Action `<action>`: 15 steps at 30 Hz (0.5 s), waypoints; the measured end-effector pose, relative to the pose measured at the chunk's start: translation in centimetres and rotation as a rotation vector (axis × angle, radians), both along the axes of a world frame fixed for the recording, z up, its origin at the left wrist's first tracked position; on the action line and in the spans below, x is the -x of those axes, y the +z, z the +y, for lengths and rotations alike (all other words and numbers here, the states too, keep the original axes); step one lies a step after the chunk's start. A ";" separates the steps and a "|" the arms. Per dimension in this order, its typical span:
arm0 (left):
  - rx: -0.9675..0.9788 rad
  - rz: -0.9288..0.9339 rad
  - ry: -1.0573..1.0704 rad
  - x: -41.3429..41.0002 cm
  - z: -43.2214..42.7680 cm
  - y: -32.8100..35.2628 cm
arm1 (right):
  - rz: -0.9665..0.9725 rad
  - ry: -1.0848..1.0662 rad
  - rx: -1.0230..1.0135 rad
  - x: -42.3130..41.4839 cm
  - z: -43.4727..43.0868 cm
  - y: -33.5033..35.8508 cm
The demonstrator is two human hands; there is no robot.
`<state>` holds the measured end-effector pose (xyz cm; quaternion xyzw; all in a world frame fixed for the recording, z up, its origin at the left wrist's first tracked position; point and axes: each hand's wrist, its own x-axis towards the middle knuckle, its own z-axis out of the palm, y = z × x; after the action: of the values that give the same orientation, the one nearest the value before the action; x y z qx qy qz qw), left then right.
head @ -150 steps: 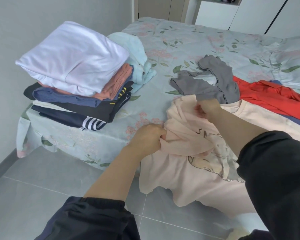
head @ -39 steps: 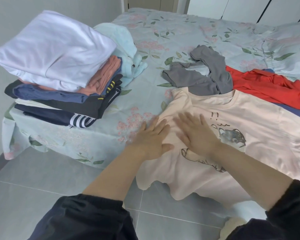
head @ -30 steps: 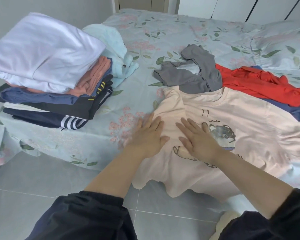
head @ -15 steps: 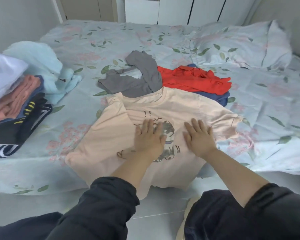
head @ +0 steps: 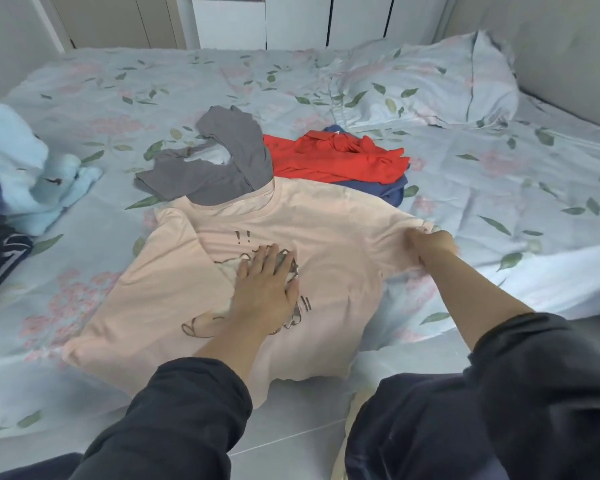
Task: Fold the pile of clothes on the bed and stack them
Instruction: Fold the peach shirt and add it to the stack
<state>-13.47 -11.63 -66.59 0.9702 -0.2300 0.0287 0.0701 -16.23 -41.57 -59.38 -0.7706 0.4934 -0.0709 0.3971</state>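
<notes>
A pale pink T-shirt (head: 329,233) with a cartoon print lies spread face up at the near edge of the bed, its hem hanging over the side. My left hand (head: 265,289) presses flat on the print in the middle of the shirt. My right hand (head: 430,242) grips the shirt's right sleeve at its outer end. Behind the shirt lie a grey garment (head: 222,168), a red garment (head: 336,157) and a dark blue one (head: 385,190) beneath it. The edge of the folded stack (head: 0,244) shows at far left.
A light blue fluffy garment (head: 25,168) lies at the left beside the stack. A pillow (head: 430,84) sits at the back right. The floral sheet (head: 516,188) covers the bed; grey floor tiles (head: 291,427) lie below. White cupboard doors stand behind the bed.
My view has swung right, pushing the stack mostly out of frame. My right hand slid from the shirt's middle out to the right sleeve and took hold of it. My left hand stays flat on the print.
</notes>
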 end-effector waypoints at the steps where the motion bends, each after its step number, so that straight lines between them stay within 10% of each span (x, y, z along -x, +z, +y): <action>1: -0.004 0.000 0.003 0.0 0.0 0.0 | -0.028 0.018 -0.061 -0.3 -0.3 0.1; 9: -0.090 -0.168 -0.024 -0.2 2.9 3.3 | -0.293 0.097 0.110 -2.1 3.4 2.4; 15: -0.034 -0.039 0.226 -1.4 10.6 3.0 | -0.352 0.632 0.284 -2.1 13.2 4.6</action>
<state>-12.06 -1.06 -63.59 0.9903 -0.1211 0.0513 0.0454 -14.15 -28.41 -54.75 -0.9080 0.1415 -0.1438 0.3673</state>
